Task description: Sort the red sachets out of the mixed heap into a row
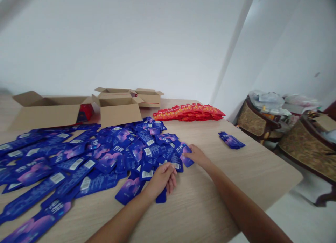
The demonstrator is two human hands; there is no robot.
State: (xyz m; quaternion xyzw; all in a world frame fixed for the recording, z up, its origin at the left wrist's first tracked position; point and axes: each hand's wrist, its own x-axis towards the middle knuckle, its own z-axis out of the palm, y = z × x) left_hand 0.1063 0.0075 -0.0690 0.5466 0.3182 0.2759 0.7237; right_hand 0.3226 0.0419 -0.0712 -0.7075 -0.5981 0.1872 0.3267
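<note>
Toward the right edge of a big heap of blue packets (107,159), my right hand (197,155) pinches the side of a blue sachet with a pink pattern (183,152). This sachet is slightly tilted and overlaps the heap. My left hand (163,178) is lower and nearer to me, its fingers curled in. Part of a dark blue packet (161,197) shows beneath it; whether that hand grips it, I cannot tell. Beside the left wrist lies another blue packet (129,190). A small stack of blue packets (231,140) rests apart, at the right of the table.
Open cardboard boxes (120,112) stand along the back of the wooden table (202,201), a larger one (49,113) at left. Rows of red packets (189,113) lie at the back. Past the table's right edge are patterned chairs (253,120) piled with plastic bags (267,99).
</note>
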